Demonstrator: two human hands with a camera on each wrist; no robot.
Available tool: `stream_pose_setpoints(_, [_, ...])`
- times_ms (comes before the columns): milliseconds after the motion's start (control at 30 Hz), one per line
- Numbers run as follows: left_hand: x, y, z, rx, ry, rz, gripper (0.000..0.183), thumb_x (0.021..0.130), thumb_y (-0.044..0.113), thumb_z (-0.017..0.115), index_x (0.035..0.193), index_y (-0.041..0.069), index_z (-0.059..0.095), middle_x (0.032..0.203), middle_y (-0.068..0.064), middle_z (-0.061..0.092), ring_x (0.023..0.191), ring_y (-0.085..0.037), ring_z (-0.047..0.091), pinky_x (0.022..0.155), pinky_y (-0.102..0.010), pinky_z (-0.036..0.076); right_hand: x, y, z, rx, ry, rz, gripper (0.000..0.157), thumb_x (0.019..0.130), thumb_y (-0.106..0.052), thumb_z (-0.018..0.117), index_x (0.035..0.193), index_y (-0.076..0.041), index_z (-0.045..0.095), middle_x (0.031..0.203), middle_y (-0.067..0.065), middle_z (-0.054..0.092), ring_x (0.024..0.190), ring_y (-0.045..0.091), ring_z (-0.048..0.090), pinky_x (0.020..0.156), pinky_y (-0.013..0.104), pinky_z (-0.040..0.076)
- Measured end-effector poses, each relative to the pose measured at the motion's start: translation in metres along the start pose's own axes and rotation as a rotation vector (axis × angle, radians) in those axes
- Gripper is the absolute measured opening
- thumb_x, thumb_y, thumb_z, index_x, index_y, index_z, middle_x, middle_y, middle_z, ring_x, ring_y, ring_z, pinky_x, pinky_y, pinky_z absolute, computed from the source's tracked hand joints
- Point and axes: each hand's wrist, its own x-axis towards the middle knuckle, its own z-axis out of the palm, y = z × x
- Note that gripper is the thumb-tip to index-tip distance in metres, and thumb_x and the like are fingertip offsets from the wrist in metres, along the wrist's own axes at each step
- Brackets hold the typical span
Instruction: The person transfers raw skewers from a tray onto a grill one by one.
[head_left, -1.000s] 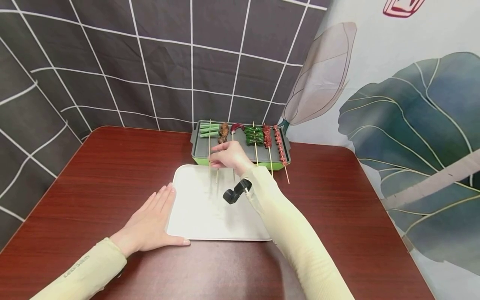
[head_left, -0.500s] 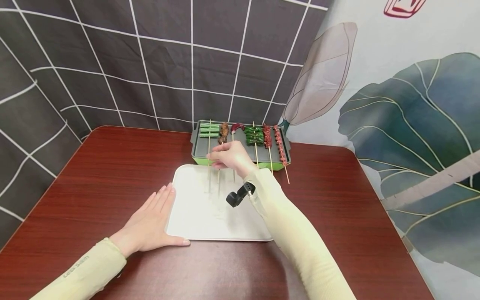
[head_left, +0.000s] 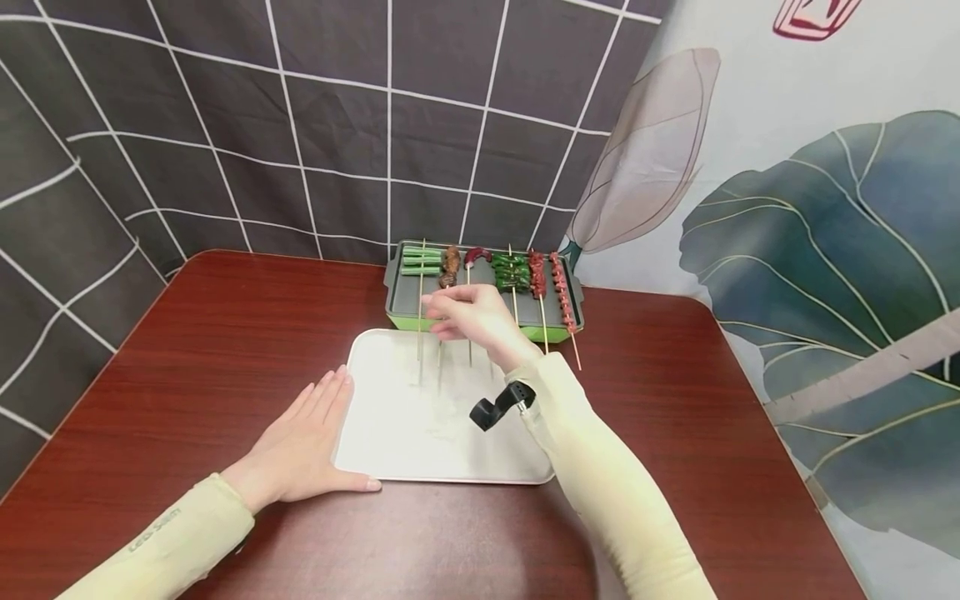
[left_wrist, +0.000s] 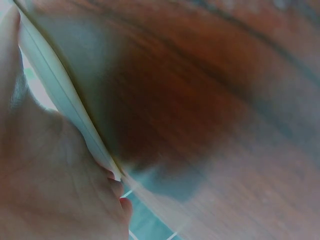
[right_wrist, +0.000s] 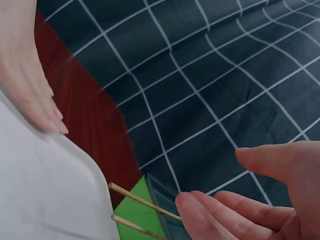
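Observation:
My left hand (head_left: 300, 446) lies flat at the left edge of a white tray (head_left: 390, 425), fingers straight along its side and thumb at the front edge. Over the tray's far side is my right hand (head_left: 483, 321); in the right wrist view its thumb and fingers stand apart with nothing between them. Beyond it sits a grey grill pan (head_left: 403, 296) with a green side. On the pan lie a green-vegetable skewer (head_left: 422, 261), a brown skewer (head_left: 450, 260) and a dark red curved one (head_left: 477, 256). The fingertips are near the bare sticks (right_wrist: 145, 201) of the leftmost skewers.
Further right on the pan are a leafy green skewer (head_left: 511, 272), a red meat skewer (head_left: 537, 277) and a pink-red one (head_left: 561, 287). Their sticks overhang the front. Dark gridded cloth (head_left: 330, 125) hangs behind the red-brown table (head_left: 247, 333), and a leaf-patterned cloth (head_left: 825, 250) on the right.
My right hand has opened its fingers from the skewer sticks and drawn slightly back and to the right. The left hand stays put, and the skewers hold their places on the pan.

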Motion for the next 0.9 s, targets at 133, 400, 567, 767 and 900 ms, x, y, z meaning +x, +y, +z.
stream_pose_setpoints(133, [0.000,0.000,0.000,0.003,0.003,-0.001,0.132,0.061,0.088,0.048,0.145,-0.009,0.018,0.152,-0.022,0.011,0.138,-0.035,0.013,0.110,-0.046,0.013,-0.008,0.000,-0.001,0.011,-0.019,-0.029,0.036,0.084,-0.027,0.071,0.111,-0.004,0.065,0.103,0.017,0.066,0.085,0.029,0.067,0.071,0.032,0.055])
stream_pose_setpoints(400, [-0.002,0.000,0.002,-0.011,0.038,0.000,0.132,0.059,0.088,0.050,0.144,-0.008,0.020,0.152,-0.022,0.013,0.138,-0.034,0.014,0.110,-0.044,0.013,-0.027,0.005,-0.005,0.032,-0.067,-0.118,0.036,0.085,-0.026,0.070,0.112,-0.003,0.064,0.103,0.013,0.067,0.091,0.031,0.065,0.076,0.033,0.054])
stream_pose_setpoints(567, [-0.003,0.000,0.003,-0.005,0.040,0.006,0.130,0.060,0.088,0.049,0.144,-0.008,0.021,0.151,-0.022,0.014,0.138,-0.034,0.014,0.110,-0.044,0.014,-0.041,0.011,-0.012,0.013,-0.108,-0.190,0.035,0.088,-0.022,0.067,0.118,-0.003,0.062,0.113,0.013,0.064,0.101,0.029,0.062,0.083,0.032,0.051])
stream_pose_setpoints(767, [-0.003,0.000,0.000,0.012,0.003,0.001,0.130,0.062,0.088,0.046,0.145,-0.008,0.019,0.152,-0.021,0.013,0.139,-0.034,0.011,0.110,-0.046,0.013,-0.064,0.014,-0.022,-0.092,-0.063,-0.272,0.034,0.089,-0.024,0.066,0.118,-0.006,0.063,0.115,0.010,0.064,0.103,0.017,0.061,0.089,0.031,0.047])
stream_pose_setpoints(900, [-0.002,-0.001,0.000,0.000,-0.004,-0.011,0.128,0.063,0.088,0.044,0.146,-0.005,0.018,0.152,-0.019,0.013,0.139,-0.033,0.011,0.110,-0.047,0.012,-0.087,0.008,-0.030,-0.175,-0.010,-0.295,0.034,0.090,-0.019,0.064,0.120,-0.003,0.061,0.116,0.012,0.063,0.105,0.016,0.060,0.092,0.033,0.045])
